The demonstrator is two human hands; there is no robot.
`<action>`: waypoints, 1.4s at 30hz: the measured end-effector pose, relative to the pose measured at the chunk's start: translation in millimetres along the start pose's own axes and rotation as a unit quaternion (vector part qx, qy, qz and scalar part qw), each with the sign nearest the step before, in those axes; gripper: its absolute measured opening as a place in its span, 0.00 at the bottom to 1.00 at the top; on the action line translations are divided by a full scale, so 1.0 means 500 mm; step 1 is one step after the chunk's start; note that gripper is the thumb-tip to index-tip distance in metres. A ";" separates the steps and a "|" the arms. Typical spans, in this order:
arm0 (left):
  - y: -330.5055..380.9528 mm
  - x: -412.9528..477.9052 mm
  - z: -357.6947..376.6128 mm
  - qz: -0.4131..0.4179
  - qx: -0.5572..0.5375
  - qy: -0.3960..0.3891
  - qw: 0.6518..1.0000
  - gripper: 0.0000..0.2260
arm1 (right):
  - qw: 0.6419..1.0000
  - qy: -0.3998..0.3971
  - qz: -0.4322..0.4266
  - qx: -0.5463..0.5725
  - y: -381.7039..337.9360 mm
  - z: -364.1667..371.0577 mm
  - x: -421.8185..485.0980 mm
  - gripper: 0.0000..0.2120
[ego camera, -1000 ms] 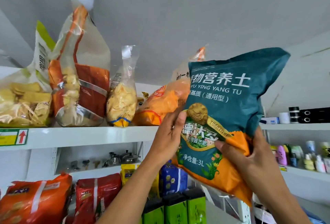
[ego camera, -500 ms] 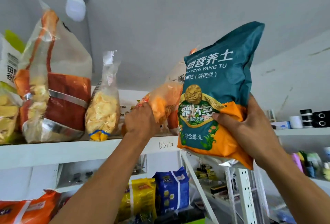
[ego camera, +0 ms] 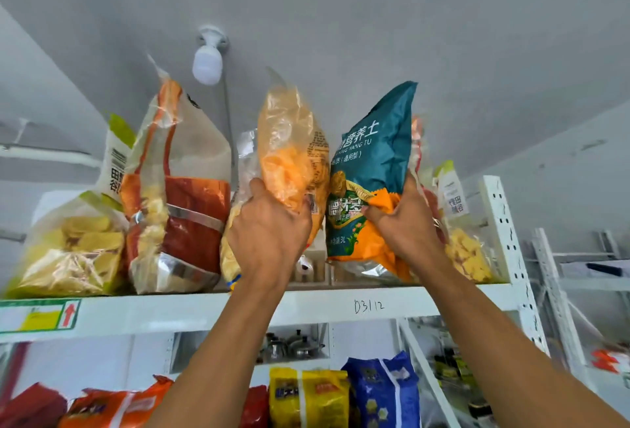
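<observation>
A white metal top shelf (ego camera: 211, 311) runs close under a grey ceiling (ego camera: 409, 18), where a white bulb (ego camera: 206, 64) hangs. The front edge bears a green label (ego camera: 41, 317) with a red arrow and the handwritten mark "D3112" (ego camera: 369, 306). The left hand (ego camera: 269, 226) grips an orange bag (ego camera: 289, 148) and holds it upright. The right hand (ego camera: 405, 223) is clamped on the lower corner of a teal bag (ego camera: 371, 161). This bag stands just beside the orange one at the shelf's front; whether its base rests on the board cannot be told. A red bag (ego camera: 184, 209) and a yellow bag (ego camera: 68, 250) stand to the left. A perforated post (ego camera: 508, 243) rises at the right.
</observation>
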State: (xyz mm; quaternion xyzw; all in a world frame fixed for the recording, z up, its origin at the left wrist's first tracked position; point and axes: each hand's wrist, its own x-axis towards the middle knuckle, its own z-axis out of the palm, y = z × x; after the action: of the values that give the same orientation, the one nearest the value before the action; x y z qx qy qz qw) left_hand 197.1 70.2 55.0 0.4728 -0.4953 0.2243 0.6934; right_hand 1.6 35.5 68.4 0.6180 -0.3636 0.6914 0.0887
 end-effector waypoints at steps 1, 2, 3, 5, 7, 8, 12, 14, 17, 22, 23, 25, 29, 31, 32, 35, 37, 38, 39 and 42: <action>-0.004 0.002 -0.008 -0.007 0.000 0.001 1.000 0.27 | 1.000 -0.008 0.003 -0.006 0.012 0.023 0.008 0.40; -0.006 0.002 -0.014 -0.008 -0.002 0.003 1.000 0.27 | 1.000 -0.018 0.008 -0.024 0.022 0.043 0.010 0.42; -0.006 0.002 -0.021 -0.007 -0.003 0.003 1.000 0.28 | 0.998 -0.027 0.018 -0.047 0.035 0.063 0.010 0.43; -0.006 0.000 -0.030 -0.005 -0.002 -0.005 1.000 0.29 | 0.995 -0.040 0.034 -0.083 0.063 0.098 0.001 0.43; -0.010 -0.004 -0.034 -0.001 -0.004 -0.015 1.000 0.30 | 0.994 -0.030 0.037 -0.100 0.083 0.121 -0.004 0.41; -0.013 -0.008 -0.034 0.001 -0.008 -0.018 1.000 0.31 | 0.992 -0.028 0.044 -0.111 0.091 0.128 0.000 0.40; -0.012 -0.029 -0.033 -0.030 -0.045 -0.045 0.998 0.33 | 0.982 -0.062 0.083 -0.158 0.112 0.132 0.012 0.39; -0.011 -0.039 -0.034 -0.049 -0.065 -0.057 0.995 0.34 | 0.981 -0.082 0.086 -0.156 0.105 0.116 0.002 0.38; -0.021 -0.048 -0.047 -0.054 -0.093 -0.059 0.992 0.36 | 0.993 -0.036 0.026 -0.110 0.082 0.072 -0.021 0.33; -0.041 -0.031 -0.092 -0.043 -0.259 -0.168 0.950 0.31 | 0.995 -0.039 -0.018 0.091 -0.006 -0.015 -0.080 0.28; -0.045 -0.029 -0.101 -0.051 -0.314 -0.222 0.922 0.26 | 0.991 -0.057 0.001 0.123 -0.024 -0.034 -0.090 0.29; -0.053 -0.036 -0.116 -0.096 -0.405 -0.318 0.852 0.18 | 0.988 -0.081 0.021 0.128 -0.041 -0.060 -0.103 0.33; -0.076 -0.086 -0.119 -0.172 -0.475 -0.363 0.783 0.18 | 0.996 -0.072 -0.013 -0.055 -0.075 -0.067 -0.152 0.34; -0.080 -0.113 -0.118 -0.209 -0.508 -0.365 0.752 0.20 | 0.989 -0.058 -0.015 -0.136 -0.100 -0.059 -0.186 0.33; -0.081 -0.125 -0.117 -0.221 -0.519 -0.364 0.741 0.21 | 0.985 -0.052 -0.006 -0.167 -0.114 -0.055 -0.204 0.31; -0.078 -0.151 -0.123 -0.200 -0.537 -0.346 0.743 0.21 | 0.977 -0.024 0.007 -0.214 -0.165 -0.058 -0.253 0.30; -0.076 -0.160 -0.128 -0.133 -0.508 -0.314 0.791 0.22 | 0.974 -0.042 -0.001 -0.220 -0.198 -0.071 -0.281 0.32; -0.074 -0.163 -0.133 -0.089 -0.480 -0.294 0.821 0.22 | 0.975 -0.064 -0.001 -0.215 -0.214 -0.080 -0.289 0.34; -0.069 -0.169 -0.140 -0.048 -0.447 -0.272 0.851 0.23 | 0.976 -0.089 0.004 -0.197 -0.232 -0.092 -0.297 0.37; -0.043 -0.215 -0.174 0.055 -0.269 -0.195 0.942 0.26 | 0.985 -0.146 0.007 -0.088 -0.274 -0.111 -0.318 0.33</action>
State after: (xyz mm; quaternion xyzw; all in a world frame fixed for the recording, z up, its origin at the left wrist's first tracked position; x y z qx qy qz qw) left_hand 211.1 153.7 -56.1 0.2755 -0.6878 0.0241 0.6711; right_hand 71.3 219.9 -22.1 0.6997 -0.4359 0.5598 0.0837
